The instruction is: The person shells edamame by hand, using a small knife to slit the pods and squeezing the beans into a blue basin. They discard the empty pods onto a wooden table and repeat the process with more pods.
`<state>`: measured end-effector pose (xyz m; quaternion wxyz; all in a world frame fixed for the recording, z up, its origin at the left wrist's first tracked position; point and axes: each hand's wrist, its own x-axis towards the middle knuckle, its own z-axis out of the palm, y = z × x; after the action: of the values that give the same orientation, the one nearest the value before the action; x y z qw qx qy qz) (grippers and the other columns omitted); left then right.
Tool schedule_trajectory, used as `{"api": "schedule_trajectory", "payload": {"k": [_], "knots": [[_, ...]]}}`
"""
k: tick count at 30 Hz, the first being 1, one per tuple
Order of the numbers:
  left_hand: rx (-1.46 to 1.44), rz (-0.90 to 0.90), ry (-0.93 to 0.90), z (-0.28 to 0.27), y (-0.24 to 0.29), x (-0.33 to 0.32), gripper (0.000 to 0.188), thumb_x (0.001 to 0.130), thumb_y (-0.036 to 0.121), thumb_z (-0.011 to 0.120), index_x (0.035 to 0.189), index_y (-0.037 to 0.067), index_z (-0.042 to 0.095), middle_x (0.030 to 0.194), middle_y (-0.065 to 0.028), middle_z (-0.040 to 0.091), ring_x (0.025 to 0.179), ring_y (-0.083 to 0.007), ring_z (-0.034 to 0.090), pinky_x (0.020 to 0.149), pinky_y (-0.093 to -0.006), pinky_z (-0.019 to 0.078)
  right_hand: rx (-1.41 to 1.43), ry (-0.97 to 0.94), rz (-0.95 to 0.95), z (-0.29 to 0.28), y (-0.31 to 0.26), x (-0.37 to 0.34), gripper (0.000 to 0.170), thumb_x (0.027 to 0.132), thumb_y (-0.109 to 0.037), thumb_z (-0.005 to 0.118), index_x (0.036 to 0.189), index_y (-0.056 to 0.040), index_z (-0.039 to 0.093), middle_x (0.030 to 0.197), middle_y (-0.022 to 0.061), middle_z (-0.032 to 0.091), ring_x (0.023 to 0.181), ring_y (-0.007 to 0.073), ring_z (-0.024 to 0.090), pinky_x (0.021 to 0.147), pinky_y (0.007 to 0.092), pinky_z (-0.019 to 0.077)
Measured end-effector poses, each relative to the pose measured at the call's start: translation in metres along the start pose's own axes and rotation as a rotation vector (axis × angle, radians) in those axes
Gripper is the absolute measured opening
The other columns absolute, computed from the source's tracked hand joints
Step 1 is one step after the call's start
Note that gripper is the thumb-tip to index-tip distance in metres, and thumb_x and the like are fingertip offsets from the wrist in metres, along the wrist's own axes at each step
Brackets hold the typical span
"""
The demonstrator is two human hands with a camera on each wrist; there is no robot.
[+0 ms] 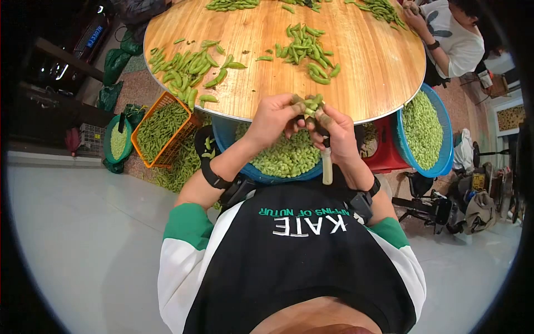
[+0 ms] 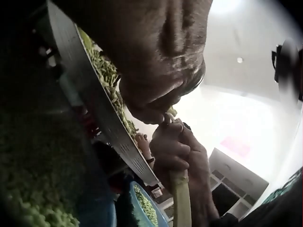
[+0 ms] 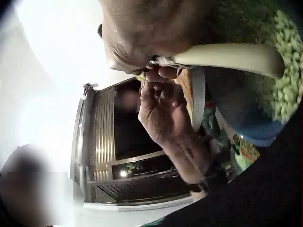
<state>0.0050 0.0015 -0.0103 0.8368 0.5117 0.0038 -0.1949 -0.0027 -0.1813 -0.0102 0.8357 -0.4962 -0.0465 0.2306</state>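
Over the near edge of a round wooden table (image 1: 239,33), both hands meet at several green bean pods (image 1: 312,106). My left hand (image 1: 272,119) pinches the pods between thumb and fingers. My right hand (image 1: 340,133) has its thumb and fingers at the same pods, with the other fingers curled round a pale-handled tool (image 1: 327,170). That handle (image 3: 232,57) sticks out below the right palm; its working end is hidden by the fingers. Shelled pale green beans (image 1: 286,158) fill a blue basin (image 1: 261,178) under the hands.
Heaps of pods (image 1: 186,69) lie on the table's left, with another pile (image 1: 306,47) ahead. An orange basket (image 1: 164,131) of pods stands at left. A second blue basin (image 1: 445,145) of beans stands at right, beside a red stool (image 1: 384,147). Another person (image 1: 453,39) sits at far right.
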Motion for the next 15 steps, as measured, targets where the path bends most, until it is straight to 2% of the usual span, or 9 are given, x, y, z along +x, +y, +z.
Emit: {"api": "schedule_trajectory", "payload": {"k": [1, 2, 3, 5, 6, 8, 9, 11, 15], "knots": [[0.188, 0.108, 0.025, 0.001, 0.000, -0.002, 0.012, 0.090, 0.011, 0.058, 0.092, 0.000, 0.063, 0.069, -0.0022, 0.063, 0.056, -0.0061, 0.056, 0.045, -0.0197, 0.0426, 0.001, 0.001, 0.003, 0.001, 0.002, 0.000, 0.028, 0.097, -0.013, 0.048, 0.122, -0.0039, 0.055, 0.077, 0.0034, 0.059, 0.053, 0.0057, 0.047, 0.042, 0.0188, 0.0363], [0.377, 0.215, 0.047, 0.003, 0.000, -0.004, 0.011, 0.089, 0.010, 0.059, 0.090, 0.000, 0.062, 0.070, -0.0024, 0.063, 0.056, -0.0073, 0.057, 0.047, -0.0209, 0.0438, -0.176, 0.033, -0.070, 0.003, 0.005, 0.000, 0.027, 0.097, -0.014, 0.049, 0.120, -0.0035, 0.056, 0.076, 0.0025, 0.060, 0.054, 0.0049, 0.048, 0.043, 0.0188, 0.0368], [0.378, 0.215, 0.046, 0.005, -0.004, -0.003, 0.011, 0.089, 0.010, 0.059, 0.090, 0.000, 0.062, 0.070, -0.0024, 0.063, 0.056, -0.0073, 0.057, 0.047, -0.0209, 0.0438, -0.355, 0.065, -0.146, 0.003, 0.006, 0.001, 0.026, 0.097, -0.014, 0.050, 0.118, -0.0031, 0.058, 0.075, 0.0017, 0.062, 0.054, 0.0041, 0.050, 0.043, 0.0187, 0.0373], [0.444, 0.445, 0.126, 0.008, -0.012, -0.001, 0.008, 0.085, 0.006, 0.060, 0.087, -0.001, 0.061, 0.070, -0.0060, 0.063, 0.057, -0.0159, 0.059, 0.052, -0.0275, 0.0466, -0.341, 0.051, -0.112, -0.002, 0.007, 0.002, 0.023, 0.097, -0.014, 0.050, 0.114, -0.0015, 0.059, 0.076, 0.0026, 0.062, 0.053, 0.0040, 0.049, 0.042, 0.0180, 0.0370], [0.446, 0.446, 0.126, 0.009, -0.008, -0.001, 0.008, 0.085, 0.006, 0.060, 0.087, -0.001, 0.061, 0.070, -0.0060, 0.063, 0.057, -0.0159, 0.059, 0.052, -0.0275, 0.0466, -0.325, 0.039, -0.074, -0.002, 0.007, 0.002, 0.022, 0.097, -0.014, 0.051, 0.111, 0.0000, 0.060, 0.078, 0.0035, 0.063, 0.052, 0.0039, 0.049, 0.042, 0.0173, 0.0367], [0.938, 0.753, 0.228, 0.012, -0.001, -0.006, 0.008, 0.083, 0.006, 0.062, 0.086, -0.001, 0.060, 0.069, -0.0115, 0.060, 0.061, -0.0263, 0.060, 0.057, -0.0342, 0.0468, -0.315, 0.032, -0.076, 0.000, 0.005, -0.001, 0.022, 0.097, -0.014, 0.051, 0.111, 0.0001, 0.060, 0.077, 0.0036, 0.063, 0.052, 0.0040, 0.049, 0.042, 0.0171, 0.0366], [0.938, 0.752, 0.228, 0.012, -0.002, -0.006, 0.008, 0.083, 0.006, 0.062, 0.086, -0.001, 0.060, 0.069, -0.0115, 0.060, 0.061, -0.0263, 0.060, 0.057, -0.0342, 0.0468, -0.310, 0.022, -0.084, 0.002, 0.003, -0.001, 0.023, 0.097, -0.014, 0.051, 0.112, 0.0002, 0.060, 0.076, 0.0037, 0.063, 0.052, 0.0040, 0.049, 0.042, 0.0169, 0.0364], [0.929, 0.733, 0.194, 0.013, -0.004, -0.007, 0.009, 0.081, 0.006, 0.063, 0.083, -0.001, 0.059, 0.073, -0.0163, 0.059, 0.066, -0.0325, 0.058, 0.058, -0.0374, 0.0456, -0.298, 0.031, -0.092, 0.005, -0.002, -0.003, 0.023, 0.097, -0.014, 0.051, 0.113, 0.0002, 0.060, 0.076, 0.0038, 0.063, 0.052, 0.0041, 0.049, 0.042, 0.0169, 0.0362], [0.868, 0.722, 0.147, 0.010, -0.012, -0.002, 0.010, 0.082, 0.006, 0.063, 0.082, -0.001, 0.056, 0.076, -0.0167, 0.059, 0.066, -0.0327, 0.059, 0.057, -0.0386, 0.0452, -0.260, 0.026, -0.112, 0.002, 0.000, -0.004, 0.025, 0.097, -0.014, 0.051, 0.115, 0.0005, 0.059, 0.076, 0.0045, 0.063, 0.053, 0.0047, 0.049, 0.042, 0.0172, 0.0355]]}}
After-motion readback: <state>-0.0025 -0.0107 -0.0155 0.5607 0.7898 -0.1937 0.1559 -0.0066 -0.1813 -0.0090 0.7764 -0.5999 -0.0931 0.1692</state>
